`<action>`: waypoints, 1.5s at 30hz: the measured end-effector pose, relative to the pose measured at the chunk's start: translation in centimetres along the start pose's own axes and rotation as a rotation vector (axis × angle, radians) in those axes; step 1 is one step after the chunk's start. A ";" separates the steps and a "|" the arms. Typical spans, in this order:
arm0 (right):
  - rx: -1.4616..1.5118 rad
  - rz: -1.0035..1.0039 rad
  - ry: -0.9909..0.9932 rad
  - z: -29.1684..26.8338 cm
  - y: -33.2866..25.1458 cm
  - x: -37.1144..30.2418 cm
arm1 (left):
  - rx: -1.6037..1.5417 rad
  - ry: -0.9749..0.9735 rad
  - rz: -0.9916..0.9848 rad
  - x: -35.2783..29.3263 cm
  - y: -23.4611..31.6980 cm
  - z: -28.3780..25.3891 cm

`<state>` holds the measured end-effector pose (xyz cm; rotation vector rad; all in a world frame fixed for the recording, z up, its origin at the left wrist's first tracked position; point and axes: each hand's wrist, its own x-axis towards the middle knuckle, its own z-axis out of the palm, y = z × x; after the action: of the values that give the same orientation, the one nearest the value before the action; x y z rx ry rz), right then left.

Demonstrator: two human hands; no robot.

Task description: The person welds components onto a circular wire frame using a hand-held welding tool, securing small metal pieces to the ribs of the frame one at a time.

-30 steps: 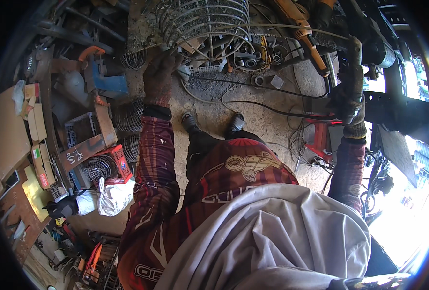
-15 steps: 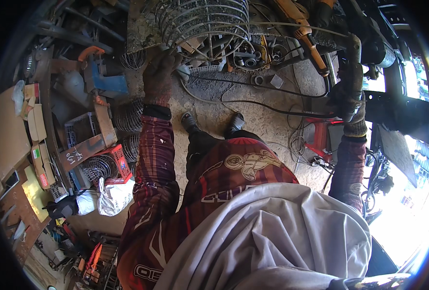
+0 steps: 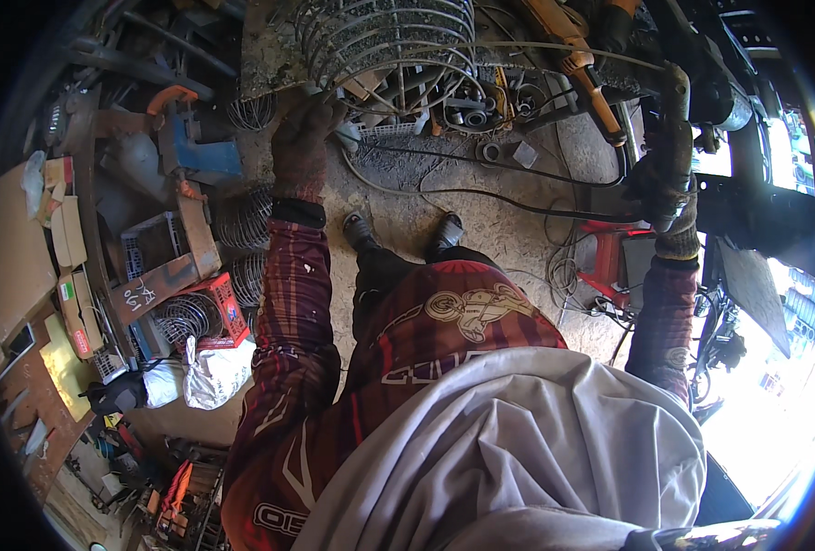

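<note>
The gloved left hand (image 3: 302, 142) presses on the rim of the round wire cage (image 3: 384, 41) lying on the bench edge, while the gloved right hand (image 3: 669, 188) is closed around an upright metal handle (image 3: 676, 110). I think the cage could slide off, because only its rim is held, and the black cables (image 3: 481, 188) near the shoes (image 3: 403, 231) could catch a foot.

The left hand (image 3: 302, 147) is wearing a worn, matt cloth work glove, dusty and rough, and is resting on the bare steel wire of a domed wire guard (image 3: 384, 41), which is looking dull and grey. The right hand (image 3: 667, 197), in a similar knitted glove, is gripping a matt, rusty-looking metal lever (image 3: 676, 110). Below both hands, the concrete floor (image 3: 481, 239) is showing rough and dusty. Left of the left hand, brown cardboard boxes (image 3: 63, 239) are looking matt.
</note>
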<state>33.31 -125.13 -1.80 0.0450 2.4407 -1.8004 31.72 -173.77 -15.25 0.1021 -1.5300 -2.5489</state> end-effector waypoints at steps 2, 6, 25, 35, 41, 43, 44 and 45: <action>0.084 0.016 0.003 0.2 -0.2 -0.1 | -0.001 0.002 -0.015 0.0 -0.1 -0.2; 0.091 0.022 -0.011 -0.1 -0.1 0.1 | 0.053 0.019 -0.017 0.1 0.0 0.0; 0.177 -0.039 -0.022 -1.4 -0.1 0.5 | 0.085 0.045 0.002 -0.1 0.0 -0.1; -0.100 -0.218 0.114 2.1 -4.2 0.8 | 0.221 0.069 -0.087 -0.2 1.3 1.3; -0.208 -0.367 -0.065 11.5 -10.5 3.9 | 0.106 0.069 -0.057 -0.4 1.6 1.5; -0.327 -0.461 -0.085 14.5 -12.8 4.8 | 0.071 0.054 -0.071 -0.3 1.0 1.1; -0.386 -0.517 -0.097 16.0 -13.8 5.0 | 0.055 0.051 -0.072 -0.2 1.1 1.0; -0.454 -0.603 -0.105 17.1 -14.5 5.2 | 0.067 0.042 -0.074 -0.2 1.1 0.9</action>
<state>28.10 -145.97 6.44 -0.8773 2.9098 -1.2878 31.87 -173.45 -13.81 0.2229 -1.6252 -2.5345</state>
